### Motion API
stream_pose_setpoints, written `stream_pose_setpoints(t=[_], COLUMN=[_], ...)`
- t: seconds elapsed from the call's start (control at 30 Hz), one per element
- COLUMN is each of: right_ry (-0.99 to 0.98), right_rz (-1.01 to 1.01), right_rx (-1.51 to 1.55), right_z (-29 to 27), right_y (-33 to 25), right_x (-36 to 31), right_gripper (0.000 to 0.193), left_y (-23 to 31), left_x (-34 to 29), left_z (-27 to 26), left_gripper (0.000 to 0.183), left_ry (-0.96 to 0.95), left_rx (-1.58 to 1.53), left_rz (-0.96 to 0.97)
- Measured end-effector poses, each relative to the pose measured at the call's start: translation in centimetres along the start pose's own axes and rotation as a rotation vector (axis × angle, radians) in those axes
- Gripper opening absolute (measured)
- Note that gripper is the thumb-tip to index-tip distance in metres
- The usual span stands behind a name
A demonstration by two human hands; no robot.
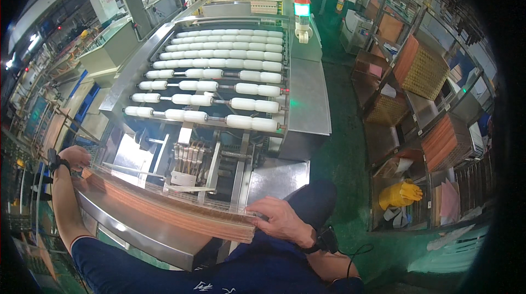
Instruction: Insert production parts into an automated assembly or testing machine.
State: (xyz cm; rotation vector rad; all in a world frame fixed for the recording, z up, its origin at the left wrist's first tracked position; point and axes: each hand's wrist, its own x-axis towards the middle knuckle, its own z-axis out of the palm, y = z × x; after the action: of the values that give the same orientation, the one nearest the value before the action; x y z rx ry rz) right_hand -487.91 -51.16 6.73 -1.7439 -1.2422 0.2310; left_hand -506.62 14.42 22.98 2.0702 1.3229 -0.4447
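Note:
A long stack of thin copper-coloured panels stands on edge in front of me, at the near end of a roller machine. My left hand has its fingers curled round the left end of the stack. At the right end, my right hand is closed on the corner, thumb side toward the panels. Beneath the stack runs a shiny metal ledge. Just beyond it is the machine's open frame, with a row of small pipe-like fittings inside.
Rows of white rollers extend away from me. A lit signal lamp rises at the machine's far right. On the right, a metal rack holds copper-coloured panel stacks and yellow gloves. Green floor lies between.

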Motion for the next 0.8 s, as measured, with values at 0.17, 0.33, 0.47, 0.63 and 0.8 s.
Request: stream_pose_setpoints(t=[0.17, 0.33, 0.47, 0.63, 0.8], right_ry=[0.012, 0.074, 0.077, 0.087, 0.107], right_rz=[-0.015, 0.036, 0.024, 0.034, 0.000], right_rx=[-0.015, -0.063, -0.049, -0.054, -0.059], right_z=[-0.1, -0.3, -0.2, -0.4, -0.4], right_y=[-0.2, 0.5, 0.7, 0.9, 1.2], right_x=[-0.1, -0.4, 0.1, 0.4, 0.5], right_gripper=[0.027, 0.028, 0.029, 0.023, 0.024], left_y=[-2.0, 2.3, 1.7, 2.1, 2.7], left_x=[2.5, 2.9, 0.7, 0.7, 0.3], left_z=[-1.5, 0.3, -0.1, -0.3, 0.0], left_gripper=[0.033, 0.031, 0.030, 0.035, 0.038], left_ry=[-0.047, 0.030, 0.053, 0.081, 0.083], left_rx=[0.223, 0.158, 0.168, 0.148, 0.169], left_rz=[0.119, 0.008, -0.024, -0.025, -0.018])
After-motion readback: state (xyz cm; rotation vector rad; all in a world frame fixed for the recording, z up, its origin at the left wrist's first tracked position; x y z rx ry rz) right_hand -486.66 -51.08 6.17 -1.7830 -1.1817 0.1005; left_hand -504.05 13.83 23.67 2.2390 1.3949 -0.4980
